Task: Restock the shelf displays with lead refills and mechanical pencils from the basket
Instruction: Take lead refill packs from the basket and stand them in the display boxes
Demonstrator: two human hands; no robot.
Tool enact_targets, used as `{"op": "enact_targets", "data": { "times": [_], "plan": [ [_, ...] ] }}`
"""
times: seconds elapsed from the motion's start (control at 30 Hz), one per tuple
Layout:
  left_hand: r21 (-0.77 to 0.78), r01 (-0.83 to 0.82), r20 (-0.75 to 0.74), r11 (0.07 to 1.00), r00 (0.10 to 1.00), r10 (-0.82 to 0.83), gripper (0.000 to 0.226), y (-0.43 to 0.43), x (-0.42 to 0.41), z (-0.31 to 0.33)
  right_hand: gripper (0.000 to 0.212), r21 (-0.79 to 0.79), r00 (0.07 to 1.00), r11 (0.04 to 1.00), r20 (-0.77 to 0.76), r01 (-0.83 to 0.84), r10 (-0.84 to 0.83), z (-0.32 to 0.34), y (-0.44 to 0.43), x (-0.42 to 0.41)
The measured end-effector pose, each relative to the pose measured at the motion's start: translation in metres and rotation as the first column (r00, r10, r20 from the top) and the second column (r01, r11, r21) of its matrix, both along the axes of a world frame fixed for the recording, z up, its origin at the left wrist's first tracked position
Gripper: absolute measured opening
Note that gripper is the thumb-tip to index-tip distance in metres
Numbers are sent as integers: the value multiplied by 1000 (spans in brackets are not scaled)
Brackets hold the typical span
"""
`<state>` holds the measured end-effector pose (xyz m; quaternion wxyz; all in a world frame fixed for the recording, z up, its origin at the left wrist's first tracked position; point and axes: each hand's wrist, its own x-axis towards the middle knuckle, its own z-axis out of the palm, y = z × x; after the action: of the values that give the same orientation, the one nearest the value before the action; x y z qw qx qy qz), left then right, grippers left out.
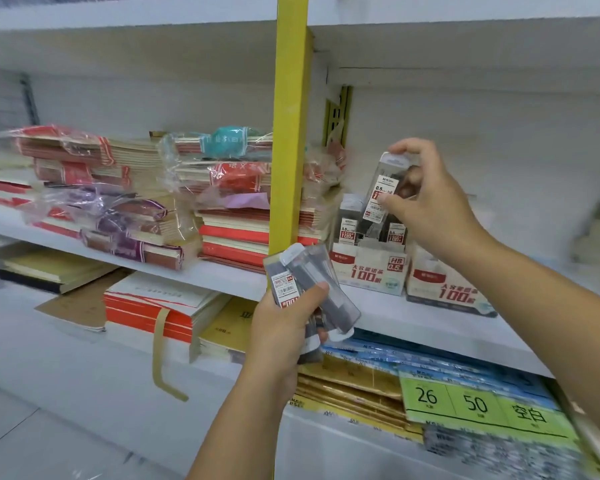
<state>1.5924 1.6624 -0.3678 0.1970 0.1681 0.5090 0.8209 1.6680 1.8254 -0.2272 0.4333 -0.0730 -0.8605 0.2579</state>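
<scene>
right hand (426, 199) pinches lead refill case (383, 188), frame centre-right | left hand (284, 327) grips refill stack (305, 282) | light, slick; hold edges

White shelf (413, 320), wrapped notebook stacks (118, 202), two lead refill display boxes (371, 271)

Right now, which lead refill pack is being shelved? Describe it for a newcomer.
Just right of the yellow upright post, a display box marked HB 0.5 stands on the white shelf. The lead refill pack is the one the right hand pinches above that box, tilted, while its neighbours sit inside.
</scene>
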Motion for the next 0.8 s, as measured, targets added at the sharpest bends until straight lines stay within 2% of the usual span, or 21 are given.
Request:
{"op": "enact_targets", "data": {
  "times": [0.13,0.27,0.37,0.5,0.57,0.67,0.73,0.8],
  "plan": [
    [-2,-33,14,999,999,33,21,4,-8,1,51,128,998,991,53,28,-35,-3,6,-29],
    [-31,-34,39,999,999,35,30,4,-9,3,48,227,985,971,131,78,-110,-12,14,-46],
    [-33,-9,35,999,999,10,28,4,-8,3,37,335,959,937,219,102,-183,-18,20,-52],
    [-36,31,9,999,999,-31,26,2,-7,1,38,332,938,930,245,155,-244,-20,19,-45],
    [-27,53,0,998,999,-53,23,1,-4,0,36,293,961,942,170,163,-219,-23,9,-28],
    [-22,84,-13,996,996,-84,17,-1,3,0,19,65,989,998,151,-2,-8,-46,-16,11],
    [-12,105,-6,994,994,-105,22,-1,10,0,27,-84,965,989,223,-124,140,-71,-32,36],
    [-23,139,-14,990,990,-139,27,0,19,0,43,-151,940,973,268,-177,213,-97,-41,53]
  ]
}}
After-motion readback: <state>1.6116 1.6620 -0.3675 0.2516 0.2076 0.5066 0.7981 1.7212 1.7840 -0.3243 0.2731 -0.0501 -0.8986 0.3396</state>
